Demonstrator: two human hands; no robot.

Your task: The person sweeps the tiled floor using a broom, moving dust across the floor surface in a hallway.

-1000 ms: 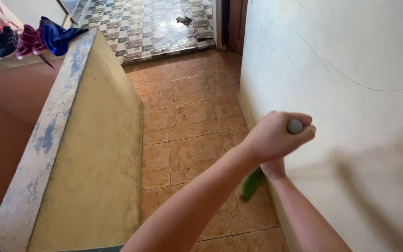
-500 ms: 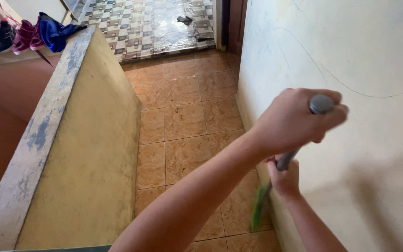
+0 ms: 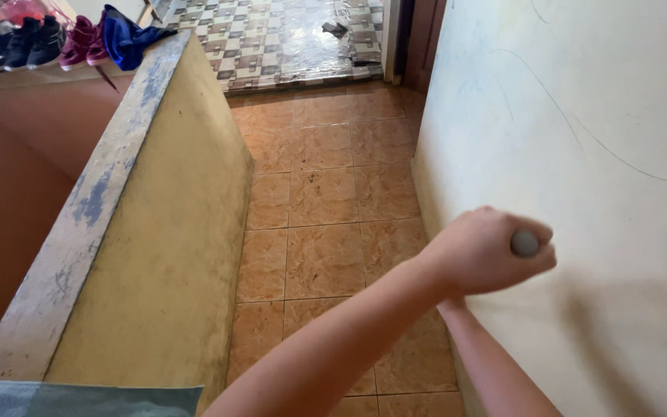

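Home hallway: tiled floor [image 3: 326,193], shoes [image 3: 32,42] on ledge.

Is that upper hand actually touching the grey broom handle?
Touching. The head view shows the left hand closed in a fist around the grey handle, whose rounded end pokes out between the fingers.

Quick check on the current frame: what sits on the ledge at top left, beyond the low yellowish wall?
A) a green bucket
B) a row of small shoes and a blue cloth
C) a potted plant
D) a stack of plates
B: small dark and pink shoes stand in a row on the ledge, with a crumpled blue cloth beside them at the far end of the low yellowish wall.
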